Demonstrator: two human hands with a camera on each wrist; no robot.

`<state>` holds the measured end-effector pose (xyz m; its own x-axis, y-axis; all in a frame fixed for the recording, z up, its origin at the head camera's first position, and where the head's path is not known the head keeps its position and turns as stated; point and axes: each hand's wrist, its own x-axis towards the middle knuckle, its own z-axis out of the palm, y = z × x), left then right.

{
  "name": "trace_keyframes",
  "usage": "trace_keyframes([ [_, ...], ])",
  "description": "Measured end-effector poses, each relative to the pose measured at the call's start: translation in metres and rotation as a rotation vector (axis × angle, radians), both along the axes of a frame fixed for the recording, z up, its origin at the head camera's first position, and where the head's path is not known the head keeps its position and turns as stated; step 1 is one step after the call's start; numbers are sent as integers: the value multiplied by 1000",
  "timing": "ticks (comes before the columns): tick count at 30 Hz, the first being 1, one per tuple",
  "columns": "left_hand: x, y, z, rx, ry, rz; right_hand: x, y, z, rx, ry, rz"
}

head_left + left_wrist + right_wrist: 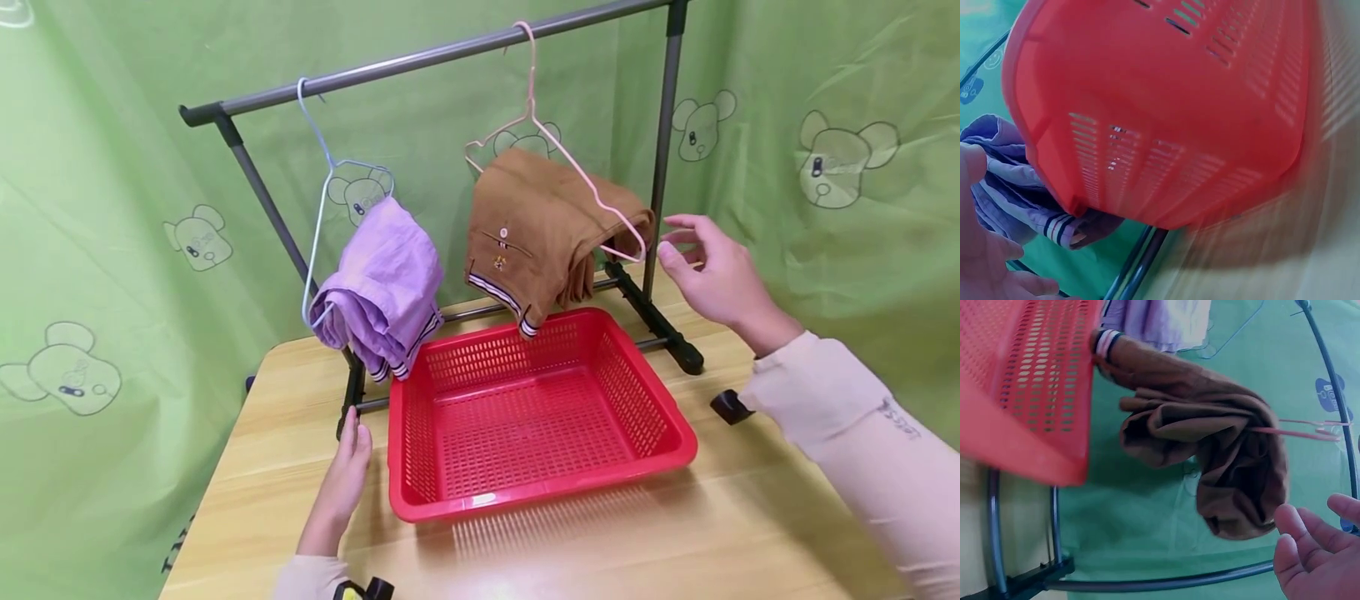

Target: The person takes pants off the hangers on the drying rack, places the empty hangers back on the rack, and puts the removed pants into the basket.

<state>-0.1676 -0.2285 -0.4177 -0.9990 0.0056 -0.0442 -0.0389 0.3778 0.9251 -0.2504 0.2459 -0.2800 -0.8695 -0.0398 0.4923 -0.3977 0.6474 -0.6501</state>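
Note:
My left hand [341, 492] is held out beside the left wall of a red plastic basket [675, 454], fingers extended and holding nothing. A visible gap separates it from the basket in the head view. My right hand [716, 275] hangs in the air by the right upright of the rack, its fingers loosely bent around nothing. Closest to it are brown trousers [525, 217] folded over a pink hanger [531, 83]. Left of them, a folded purple garment [390, 275] with striped trim droops from a light blue hanger [318, 208]. In the left wrist view, part of the left hand [988, 262] shows.
A metal clothes rack [435, 57] with black feet stands on the wooden table [292, 433], behind the basket. Green cloth [97, 208] printed with mouse heads hangs behind. A small black object [730, 407] is near the right sleeve.

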Motion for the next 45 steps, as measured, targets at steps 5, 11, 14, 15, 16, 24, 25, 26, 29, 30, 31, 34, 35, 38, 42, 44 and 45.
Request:
trace_keyframes([
  [5, 2, 5, -9, 174, -2, -41, -5, -9, 14, -10, -13, -2],
  [11, 3, 10, -17, 322, 9, -115, -13, -17, 26, -59, -39, 1],
  [14, 4, 13, -18, 370, 11, -146, -18, -21, 31, -65, -42, -8],
  [15, 4, 14, -19, 379, 14, -152, -19, -22, 32, -68, -40, -11],
  [16, 3, 15, -19, 391, 16, -156, -20, -23, 33, -71, -42, -12],
  [24, 5, 17, -22, 456, 20, -182, -30, -33, 40, -119, -87, 48],
  [25, 6, 18, -23, 464, 21, -187, -31, -34, 41, -121, -92, 54],
  [26, 6, 18, -23, 470, 26, -196, -32, -35, 41, -122, -98, 57],
  [29, 7, 18, -27, 482, 36, -216, -35, -38, 43, -136, -120, 73],
  [30, 7, 18, -28, 486, 39, -225, -36, -39, 44, -142, -125, 80],
  [31, 7, 18, -29, 488, 40, -231, -37, -39, 44, -155, -137, 92],
  [34, 7, 19, -31, 511, 42, -242, -38, -40, 45, -194, -181, 127],
  [35, 7, 19, -31, 522, 39, -243, -39, -40, 45, -201, -193, 133],
  [38, 6, 20, -32, 552, 30, -246, -40, -42, 46, -207, -217, 140],
  [42, 5, 21, -33, 589, 12, -264, -42, -44, 47, -191, -226, 154],
  [44, 5, 21, -34, 597, -2, -272, -42, -45, 48, -180, -233, 155],
  [45, 6, 21, -34, 599, -9, -277, -43, -46, 48, -175, -234, 153],
])
